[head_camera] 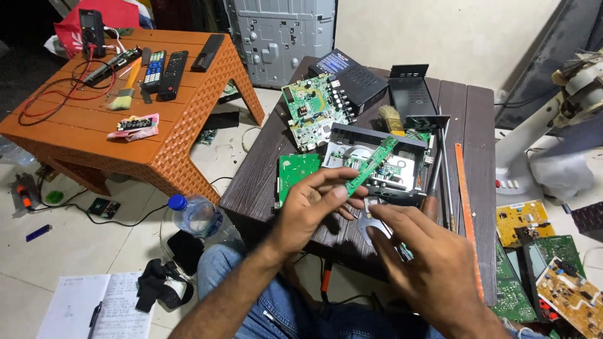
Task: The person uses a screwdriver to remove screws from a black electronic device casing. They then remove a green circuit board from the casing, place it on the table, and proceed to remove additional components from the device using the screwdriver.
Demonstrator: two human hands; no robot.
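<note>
Pinching a narrow green circuit strip (370, 164) by its lower end, the left hand (308, 210) tilts it above the dark table (251, 182), apparently for inspection; just right, the right hand (433, 263) hovers, fingers loosely spread, grasping nothing, before the opened metal box (402, 182).

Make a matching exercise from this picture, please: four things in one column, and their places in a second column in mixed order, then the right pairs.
Things:
1. narrow green circuit strip
2. plastic bottle with blue cap
3. two remote controls
4. open notebook with pen

Places:
A. on the orange table
B. on the floor tiles, bottom left corner
C. in the grip of the left hand, over the dark table
D. on the floor between the two tables

Pairs: 1-C, 2-D, 3-A, 4-B
</note>
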